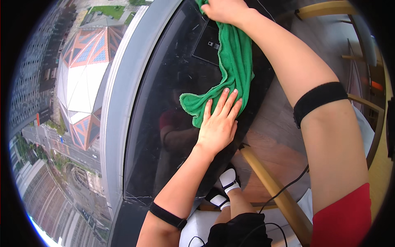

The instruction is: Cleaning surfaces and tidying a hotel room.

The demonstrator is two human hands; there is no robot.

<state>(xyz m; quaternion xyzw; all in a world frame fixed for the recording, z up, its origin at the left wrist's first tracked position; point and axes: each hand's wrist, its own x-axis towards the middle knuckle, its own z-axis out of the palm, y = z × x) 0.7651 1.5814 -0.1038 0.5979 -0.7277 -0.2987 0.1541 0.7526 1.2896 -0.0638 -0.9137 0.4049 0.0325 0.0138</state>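
A green cloth (pixel 236 58) with a stitched edge stretches along a glossy black window sill (pixel 179 71). My left hand (pixel 219 123) lies flat on the cloth's lower end, its fingers spread slightly. One loose corner of the fabric sticks out to the left of that hand. At the top of the view, my right hand (pixel 226 10) is closed around the other end, which is bunched and partly cut off by the picture's rim. Between the hands the cloth hangs in long folds and covers part of a square panel (pixel 203 51) set in the sill.
A grey window frame (pixel 123 92) borders the sill on the left, with buildings and a road far below outside. To the right are a wooden chair part (pixel 277 194), a black cable (pixel 287 185) and the wood floor (pixel 262 148). My feet (pixel 228 179) rest beneath the sill's edge.
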